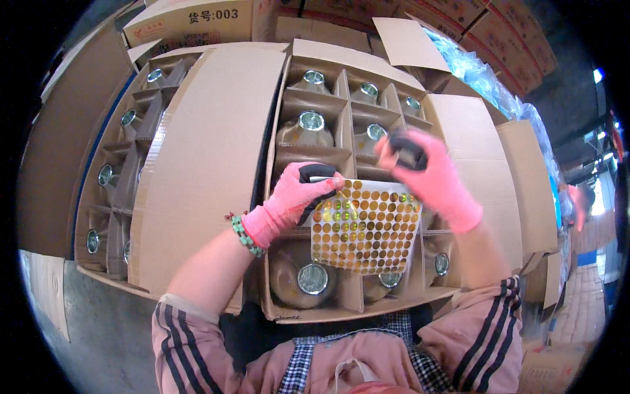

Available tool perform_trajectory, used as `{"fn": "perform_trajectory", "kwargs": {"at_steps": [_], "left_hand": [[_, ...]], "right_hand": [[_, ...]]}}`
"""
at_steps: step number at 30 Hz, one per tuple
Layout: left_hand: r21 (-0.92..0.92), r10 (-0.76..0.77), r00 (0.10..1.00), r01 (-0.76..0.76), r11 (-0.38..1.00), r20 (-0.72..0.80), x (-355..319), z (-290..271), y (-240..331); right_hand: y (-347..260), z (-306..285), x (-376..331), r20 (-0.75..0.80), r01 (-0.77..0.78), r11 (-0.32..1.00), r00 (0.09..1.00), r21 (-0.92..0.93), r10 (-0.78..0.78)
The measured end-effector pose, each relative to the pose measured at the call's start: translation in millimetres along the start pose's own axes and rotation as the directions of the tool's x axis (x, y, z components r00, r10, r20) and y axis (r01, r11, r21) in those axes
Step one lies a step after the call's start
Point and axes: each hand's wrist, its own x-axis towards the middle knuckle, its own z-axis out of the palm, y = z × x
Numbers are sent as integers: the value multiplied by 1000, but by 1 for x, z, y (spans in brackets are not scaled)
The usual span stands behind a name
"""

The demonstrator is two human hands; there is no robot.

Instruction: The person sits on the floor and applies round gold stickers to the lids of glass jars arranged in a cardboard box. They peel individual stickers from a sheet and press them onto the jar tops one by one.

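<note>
My left hand [298,197], in a pink glove with dark fingertips, pinches the upper left corner of a sticker sheet [367,226]. The sheet carries rows of round gold, shiny stickers on a white backing and hangs over the open carton [279,308]. Just above its upper right corner, my right hand [426,171], gloved alike, has its fingers curled together. Motion blurs it, and whatever the fingertips may hold is too small to make out. Below the sheet, a rounded glass vessel [312,279] with a silvery mouth sits in a cardboard compartment. Others stand in compartments around the hands.
A second carton [210,151] on the left, partly covered by its flap, holds more such vessels. A closed printed carton [197,26] stands behind. Clear bluish plastic wrap [479,72] lies at the back right. Open flaps [472,138] spread out on the right.
</note>
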Motion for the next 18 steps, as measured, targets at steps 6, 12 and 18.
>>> {"fn": "perform_trajectory", "kwargs": {"at_steps": [6, 12, 18], "left_hand": [[-19, -91, 996, 91, 996, 27, 3, 3, 6], [46, -74, 997, 75, 996, -9, 3, -2, 7], [16, -103, 994, 104, 994, -46, 4, -5, 8]], "right_hand": [[116, -43, 119, -143, -28, 991, 990, -132, 9], [165, 10, 180, -2, -161, 634, 970, -756, 243], [192, 36, 211, 165, -68, 505, 901, -860, 402]]}}
